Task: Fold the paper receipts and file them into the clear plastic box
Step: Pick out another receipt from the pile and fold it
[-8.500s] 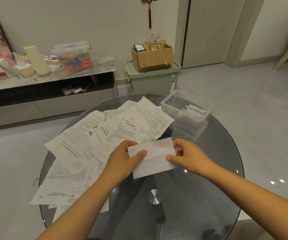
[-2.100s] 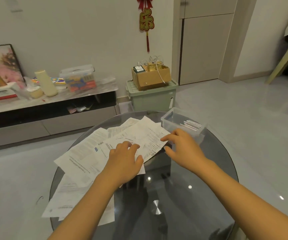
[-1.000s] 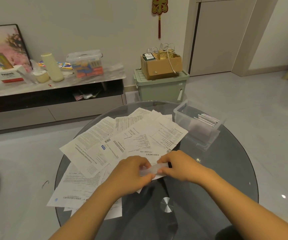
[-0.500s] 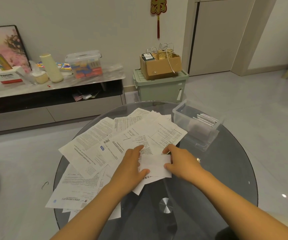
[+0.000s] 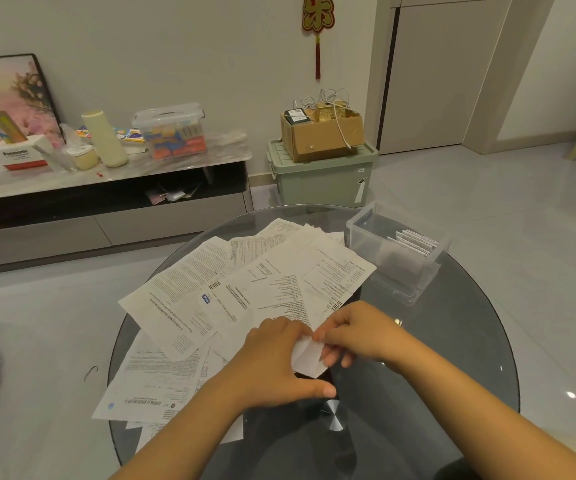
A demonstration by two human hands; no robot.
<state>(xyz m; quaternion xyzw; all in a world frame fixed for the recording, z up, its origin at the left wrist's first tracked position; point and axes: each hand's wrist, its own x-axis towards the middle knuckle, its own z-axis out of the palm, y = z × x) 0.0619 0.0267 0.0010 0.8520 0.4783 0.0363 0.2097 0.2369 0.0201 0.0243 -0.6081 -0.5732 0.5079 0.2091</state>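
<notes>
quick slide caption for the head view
Both hands fold a receipt beside the clear box.

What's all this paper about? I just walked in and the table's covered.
A person is folding receipts at the round dark glass table. Both hands grip one small white folded receipt near the table's front: the left hand on its left side, the right hand pinching its top edge. A pile of unfolded printed receipts lies spread over the table's left half. The clear plastic box at the far right already holds several folded receipts standing upright.
</notes>
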